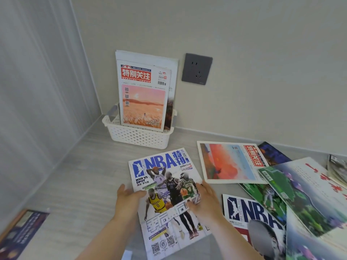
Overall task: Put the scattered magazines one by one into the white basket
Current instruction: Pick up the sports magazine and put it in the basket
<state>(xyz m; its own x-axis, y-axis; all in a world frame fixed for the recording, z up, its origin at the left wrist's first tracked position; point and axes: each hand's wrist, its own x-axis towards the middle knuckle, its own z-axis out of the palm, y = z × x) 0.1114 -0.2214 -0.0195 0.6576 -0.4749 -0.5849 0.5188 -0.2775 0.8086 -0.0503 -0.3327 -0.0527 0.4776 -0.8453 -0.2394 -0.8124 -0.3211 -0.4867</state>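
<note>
Where the smooth cream wall meets the pale, wood-grained floor, a loose heap of scattered magazines fans out on the right, their glossy rectangular covers overlapping at angles. Among them a red-and-blue landscape issue lies flat near the wall, and a second NBA issue is partly covered by a green-toned cover. A dark magazine lies apart at the lower left.

At the centre, the NBA magazine, shiny and printed with basketball players, lies just in front of the basket. Both hands hold it: the left hand grips its left edge with the thumb over the cover, and the right hand grips its right edge, thumb pressed on the printed paper.

In the corner sits the white basket, a rectangular plastic tub with perforated walls. Several magazines stand upright in it, leaning on the wall, an orange field cover in front.

A square grey socket plate sits on the wall just right of them.
</note>
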